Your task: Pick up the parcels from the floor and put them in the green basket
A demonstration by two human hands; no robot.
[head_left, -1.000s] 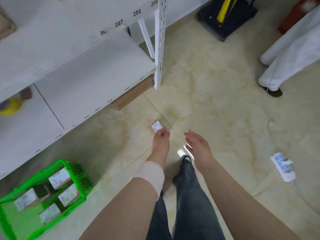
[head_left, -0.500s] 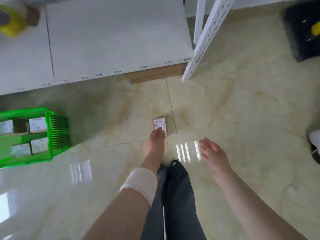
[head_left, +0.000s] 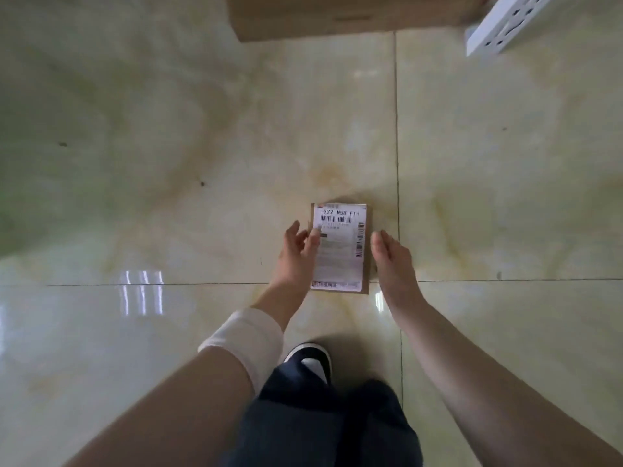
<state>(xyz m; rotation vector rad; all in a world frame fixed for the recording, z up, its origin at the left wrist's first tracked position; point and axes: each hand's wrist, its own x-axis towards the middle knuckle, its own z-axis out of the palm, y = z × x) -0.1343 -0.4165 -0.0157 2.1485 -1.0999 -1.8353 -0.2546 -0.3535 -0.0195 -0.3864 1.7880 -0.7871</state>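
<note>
A small brown parcel (head_left: 340,247) with a white barcode label lies flat on the pale tiled floor. My left hand (head_left: 296,254) is at its left edge with fingers spread, the fingertips touching the label's edge. My right hand (head_left: 391,261) is beside its right edge, fingers together and slightly curved. Neither hand has closed on the parcel. The green basket is out of view.
A large cardboard box (head_left: 337,18) lies at the top, by the white perforated shelf post (head_left: 499,25) at the upper right. My shoe (head_left: 312,360) and dark trouser legs stand just behind the parcel.
I have bent down, so the parcel looks much larger. Both hands have come to its two sides. The green basket and the shelf have left the view.
</note>
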